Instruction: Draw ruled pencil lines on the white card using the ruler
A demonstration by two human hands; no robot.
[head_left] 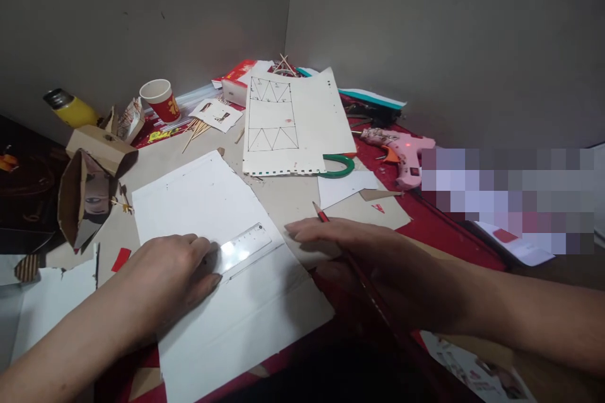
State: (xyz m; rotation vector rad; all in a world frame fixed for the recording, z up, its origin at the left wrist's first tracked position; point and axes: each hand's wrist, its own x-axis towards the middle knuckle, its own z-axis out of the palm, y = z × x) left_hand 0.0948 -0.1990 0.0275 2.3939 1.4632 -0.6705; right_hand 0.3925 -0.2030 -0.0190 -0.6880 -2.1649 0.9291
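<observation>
My left hand (pixel 167 271) lies on a large white sheet (pixel 222 277), fingers curled down onto the near end of a clear plastic ruler (pixel 246 245) that rests across the sheet. My right hand (pixel 373 258) sits at the sheet's right edge with fingers stretched forward, and a red pencil (pixel 324 214) runs through it with its tip pointing away from me. A drawing sheet (pixel 295 119) with ruled triangle patterns lies farther back on the table.
A pink glue gun (pixel 401 148) and green-handled scissors (pixel 341 168) lie right of the drawing. A red paper cup (pixel 161 99), wooden sticks (pixel 196 131), a yellow bottle (pixel 70 108) and cardboard pieces (pixel 87 182) crowd the left. Grey walls close the back.
</observation>
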